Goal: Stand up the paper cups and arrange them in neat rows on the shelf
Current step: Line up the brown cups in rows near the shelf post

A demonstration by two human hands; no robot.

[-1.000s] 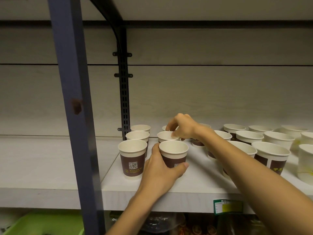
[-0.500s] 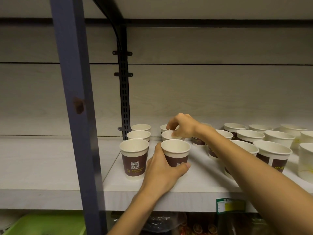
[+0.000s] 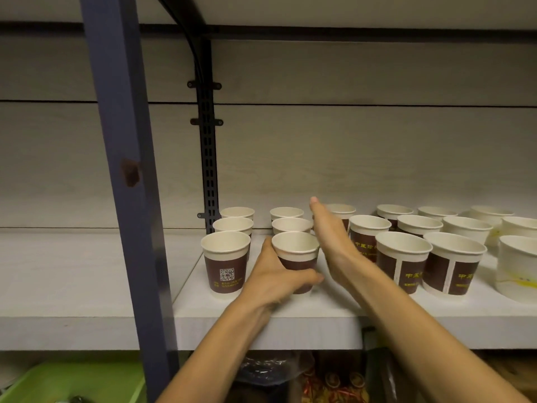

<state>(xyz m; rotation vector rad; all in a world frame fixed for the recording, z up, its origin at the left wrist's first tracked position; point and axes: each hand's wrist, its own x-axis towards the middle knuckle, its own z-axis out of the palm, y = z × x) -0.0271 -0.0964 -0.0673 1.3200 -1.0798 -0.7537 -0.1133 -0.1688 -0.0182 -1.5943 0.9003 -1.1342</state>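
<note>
Your left hand (image 3: 276, 276) grips front cup (image 3: 295, 258) near shelf (image 3: 261, 315) front edge, fingers and thumb wrapped round its brown band. Your right hand (image 3: 329, 237) flat, fingers straight, beside that column of 3 upright cups, holding nothing. QR cup (image 3: 226, 264) stands just left.

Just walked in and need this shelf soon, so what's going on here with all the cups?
A person is lining up paper cups on the white shelf. The left hand grips the front cup of the second column; the right hand, fingers straight, stands edge-on just right of that column. Every visible cup is upright, including the QR-code cup further left.
</note>
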